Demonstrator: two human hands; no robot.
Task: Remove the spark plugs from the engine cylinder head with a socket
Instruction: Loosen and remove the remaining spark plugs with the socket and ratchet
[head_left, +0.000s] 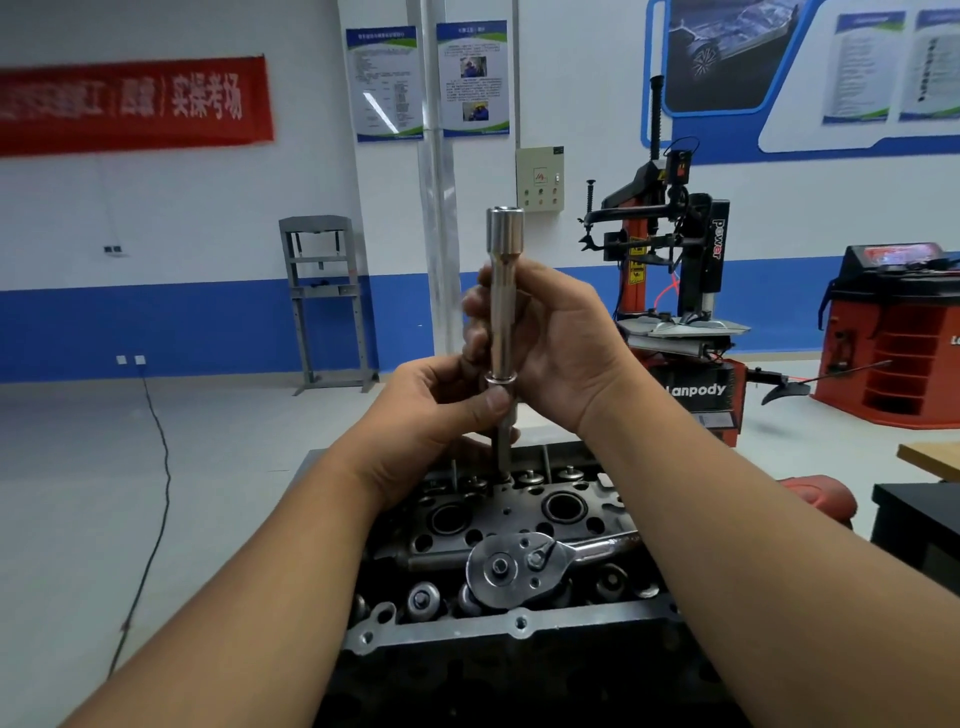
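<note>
Holding the long chrome socket upright above the engine cylinder head, both hands met in the middle of the view. The right hand wrapped its fingers around the socket's upper shaft from the right, palm facing the camera. The left hand came in from the left, lower down, its thumb and fingers pinching the extension bar just beneath the socket's bottom collar. That bar ran straight down, and its lower end sat at the far side of the cylinder head, among the valve springs; whether it touched the metal there could not be told. The socket's open mouth pointed up, well above the hands.

The cylinder head lay near the camera between the two forearms, dark and oily, with two round bores showing on its top face. A ratchet wrench rested on it, round head to the near left, handle running off right under the right forearm; nobody held it.

Farther back, on the right, stood a red and black tyre changer, and further right a red wheel balancer. A grey shop press stood against the blue-striped wall on the left, under a red banner. A black cable trailed across the floor at left.
</note>
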